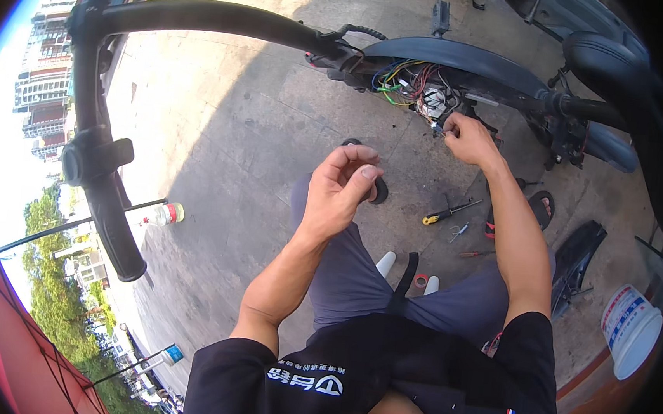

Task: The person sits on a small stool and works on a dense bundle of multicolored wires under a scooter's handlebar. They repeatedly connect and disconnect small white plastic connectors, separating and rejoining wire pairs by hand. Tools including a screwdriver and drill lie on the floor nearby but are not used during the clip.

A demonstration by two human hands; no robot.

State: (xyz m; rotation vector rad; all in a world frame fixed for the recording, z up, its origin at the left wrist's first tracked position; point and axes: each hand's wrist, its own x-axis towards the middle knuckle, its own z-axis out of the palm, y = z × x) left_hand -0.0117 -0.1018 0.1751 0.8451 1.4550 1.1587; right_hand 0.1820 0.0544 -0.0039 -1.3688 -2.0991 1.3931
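Observation:
A black electric-bike frame (452, 55) lies across the far side with its wiring exposed. Out of it spills a bundle of coloured wires (403, 84), red, yellow, green and blue, around a whitish cluster of connectors (433, 102). My right hand (471, 140) pinches at the near end of this bundle, closed on a small wire connector (437, 127) that its fingertips partly cover. Closer to me and further left, my left hand (339, 190) hovers above my knee, apart from the wires. Its fingers are curled in toward the thumb, and nothing shows between them.
On the pavement lie a yellow-and-black screwdriver (448, 212), a small metal tool (460, 232) and a tape roll (421, 280). The handlebar (106, 205) rises at left near a bottle (163, 214). A white bucket (631, 332) stands right, beside a black panel (579, 254).

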